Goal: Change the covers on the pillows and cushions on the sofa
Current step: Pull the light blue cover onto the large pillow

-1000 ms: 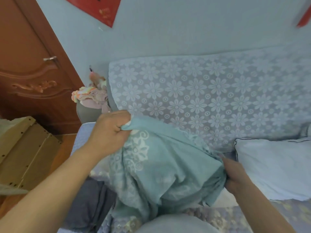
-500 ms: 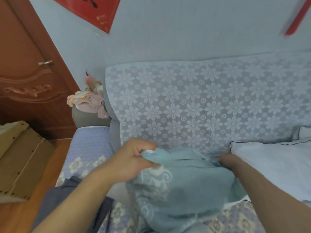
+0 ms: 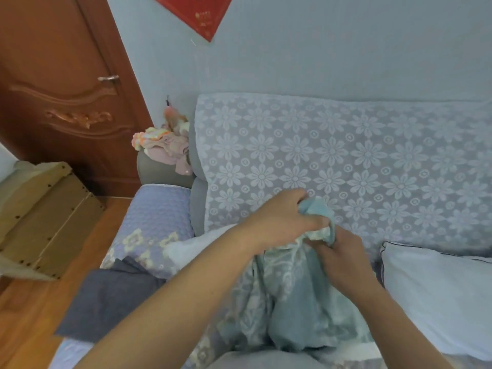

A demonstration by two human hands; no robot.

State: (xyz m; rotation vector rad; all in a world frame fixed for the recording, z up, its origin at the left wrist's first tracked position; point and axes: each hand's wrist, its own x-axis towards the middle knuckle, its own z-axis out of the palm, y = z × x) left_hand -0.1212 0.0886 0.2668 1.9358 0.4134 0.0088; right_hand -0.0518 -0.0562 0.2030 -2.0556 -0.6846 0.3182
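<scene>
- Your left hand sits just right of the frame's centre, fingers curled around a bunched top edge of the teal pillow cover; the thumb presses the fabric from the near side.
- Your right hand is directly below and right of the left one, nearly touching it, and pinches the same gathered edge of the cover from underneath.
- The teal cover, printed with a pale floral scroll, hangs down from both hands in loose folds toward the bottom centre of the frame, lying over the sofa seat.
- A white pillow shows just left of your left forearm, partly hidden by the arm and the cover; whether any of it is inside the cover you cannot tell from here.
- A second pillow, pale blue with dark piping, lies at the lower right of the frame, beside your right wrist.
- The sofa back, draped in a lace cloth with a daisy pattern, fills the middle and right of the frame behind your hands.
- A dark grey cloth lies over the seat's front edge at lower left.
- A heap of pink and pastel clothes rests on the sofa's armrest at centre left.
- A brown carved door takes the upper left, a cardboard box stands at the left edge, and a red paper hanging is on the wall at the top.
</scene>
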